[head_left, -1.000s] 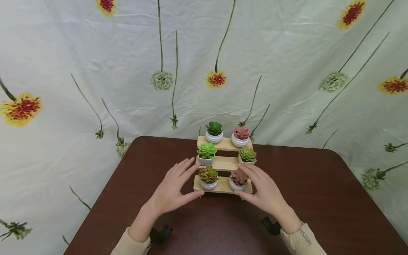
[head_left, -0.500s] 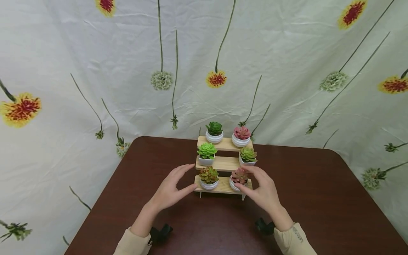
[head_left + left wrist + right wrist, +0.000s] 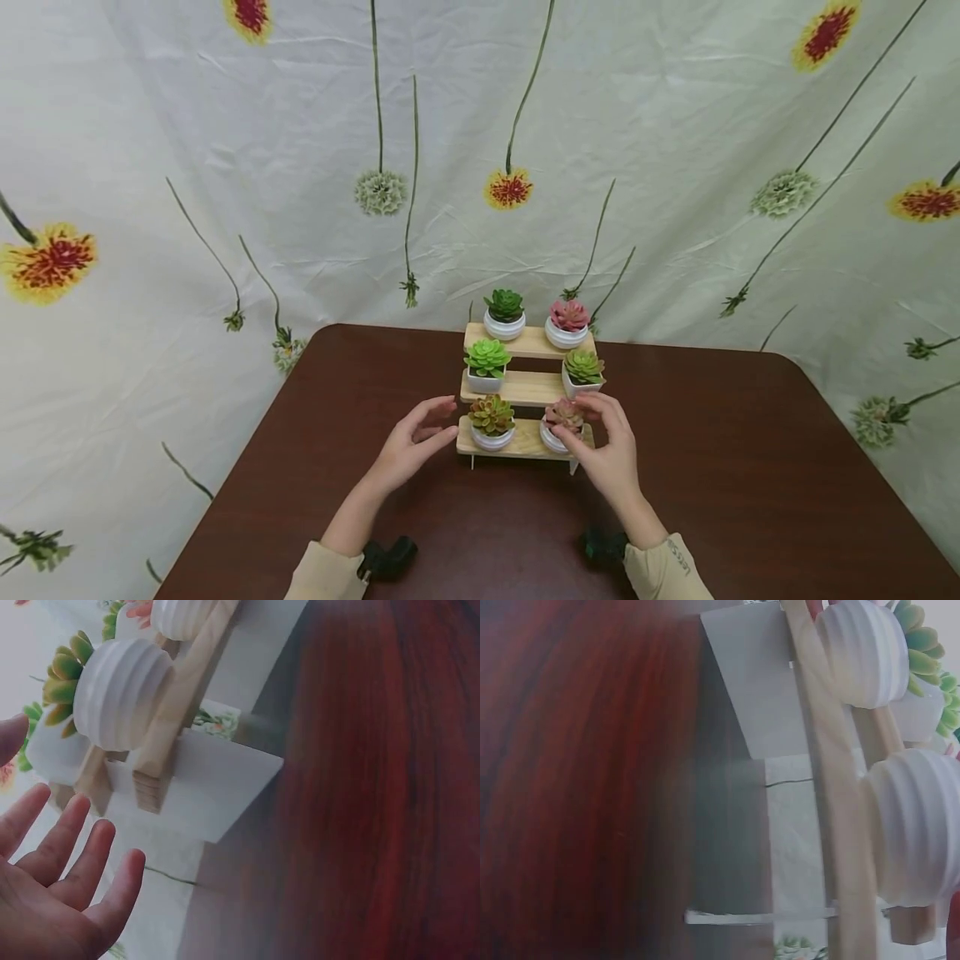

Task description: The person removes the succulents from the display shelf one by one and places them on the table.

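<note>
We see a dark reddish-brown wooden table (image 3: 750, 467) with rounded corners. Behind it and to both sides hangs a creased, pale fabric backdrop (image 3: 675, 125) printed with long-stemmed yellow-and-red and pale green flowers. Lighting is even and soft.

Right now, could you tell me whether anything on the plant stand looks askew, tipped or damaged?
Nothing stands out. The wooden stand sits level on the table, and all six potted succulents stand upright, two on each step. The right hand is at the reddish succulent; the left hand is beside the bottom step.
</note>
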`<state>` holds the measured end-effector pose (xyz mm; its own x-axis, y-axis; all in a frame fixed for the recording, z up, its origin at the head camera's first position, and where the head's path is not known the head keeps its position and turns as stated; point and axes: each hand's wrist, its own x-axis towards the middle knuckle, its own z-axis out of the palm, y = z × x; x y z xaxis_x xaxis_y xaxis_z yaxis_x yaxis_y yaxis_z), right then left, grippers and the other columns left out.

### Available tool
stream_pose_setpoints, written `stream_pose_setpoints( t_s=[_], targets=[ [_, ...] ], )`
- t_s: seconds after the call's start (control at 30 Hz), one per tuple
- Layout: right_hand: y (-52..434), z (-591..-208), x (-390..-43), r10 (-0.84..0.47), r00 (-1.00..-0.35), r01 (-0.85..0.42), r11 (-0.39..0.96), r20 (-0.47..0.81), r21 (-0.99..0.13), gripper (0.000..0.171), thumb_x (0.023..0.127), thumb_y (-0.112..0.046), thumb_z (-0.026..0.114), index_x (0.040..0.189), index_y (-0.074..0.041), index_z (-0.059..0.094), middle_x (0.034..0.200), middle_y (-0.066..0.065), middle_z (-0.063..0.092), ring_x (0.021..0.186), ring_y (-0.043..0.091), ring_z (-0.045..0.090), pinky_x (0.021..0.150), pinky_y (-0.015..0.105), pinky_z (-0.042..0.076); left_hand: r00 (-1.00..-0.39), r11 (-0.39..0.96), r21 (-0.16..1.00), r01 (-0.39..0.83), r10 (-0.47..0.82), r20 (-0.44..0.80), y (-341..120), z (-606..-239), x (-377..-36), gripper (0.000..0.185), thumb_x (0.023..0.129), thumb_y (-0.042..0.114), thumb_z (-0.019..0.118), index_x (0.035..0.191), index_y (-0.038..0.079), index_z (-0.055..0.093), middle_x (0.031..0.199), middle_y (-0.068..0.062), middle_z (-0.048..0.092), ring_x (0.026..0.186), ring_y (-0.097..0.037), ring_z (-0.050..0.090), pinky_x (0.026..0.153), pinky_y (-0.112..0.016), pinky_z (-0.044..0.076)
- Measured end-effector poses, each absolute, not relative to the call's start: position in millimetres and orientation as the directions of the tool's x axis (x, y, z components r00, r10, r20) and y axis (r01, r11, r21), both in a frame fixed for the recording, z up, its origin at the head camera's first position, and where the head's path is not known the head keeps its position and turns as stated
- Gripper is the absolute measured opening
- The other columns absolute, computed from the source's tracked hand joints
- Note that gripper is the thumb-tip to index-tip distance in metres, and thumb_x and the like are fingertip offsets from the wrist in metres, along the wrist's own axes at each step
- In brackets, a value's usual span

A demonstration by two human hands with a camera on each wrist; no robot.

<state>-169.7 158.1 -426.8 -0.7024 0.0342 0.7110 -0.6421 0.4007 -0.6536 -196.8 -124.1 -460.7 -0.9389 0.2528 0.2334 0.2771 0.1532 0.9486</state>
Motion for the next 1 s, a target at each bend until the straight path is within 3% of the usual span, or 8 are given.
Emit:
stream_pose_setpoints(
  t_s=[0.23,0.53,0.83,1.0],
  targets=[
    [156,-435,-168,0.069,-0.723,-0.607,0.411,0.687,-0.680,0.041,0.066,0.010,0.079,0.103,0.008,0.062,0.110,0.027,0.054,0.099,0.019,0.051,0.076,0.032,0.046,-0.959,0.101,0.985,0.138,0.261,0.108,-123,-474,-197,0.042,0.090,0.016,0.064,0.129,0.006,0.053,0.130,-0.014,0.052,0.119,-0.030,0.049,0.090,-0.029,0.046],
    [156,-446,-169,0.106,-0.746,-0.597,0.331,0.657,-0.731,0.047,0.067,0.012,0.078,0.108,0.011,0.058,0.111,0.026,0.053,0.098,0.025,0.051,0.080,0.028,0.045,-0.953,0.071,0.995,0.073,0.301,0.048,-119,-488,-202,0.039,0.092,0.012,0.062,0.128,0.001,0.053,0.130,-0.018,0.051,0.107,-0.023,0.057,0.086,-0.031,0.048],
    [158,-455,-168,0.100,-0.812,-0.525,0.304,0.575,-0.795,0.060,0.065,0.009,0.081,0.118,0.010,0.052,0.113,0.020,0.053,0.101,0.017,0.051,0.088,0.021,0.043,-0.942,0.045,0.997,0.057,0.332,0.039,-122,-501,-205,0.043,0.091,0.017,0.063,0.129,0.002,0.052,0.130,-0.018,0.051,0.113,-0.025,0.053,0.085,-0.031,0.049],
    [160,-459,-167,0.080,-0.826,-0.505,0.336,0.558,-0.795,0.064,0.064,0.006,0.083,0.119,0.008,0.052,0.113,0.018,0.055,0.098,0.016,0.052,0.084,0.018,0.043,-0.941,0.041,0.997,0.064,0.334,0.047,-122,-504,-205,0.043,0.091,0.017,0.063,0.131,0.001,0.052,0.127,-0.018,0.054,0.107,-0.018,0.056,0.083,-0.030,0.050]
  ],
)
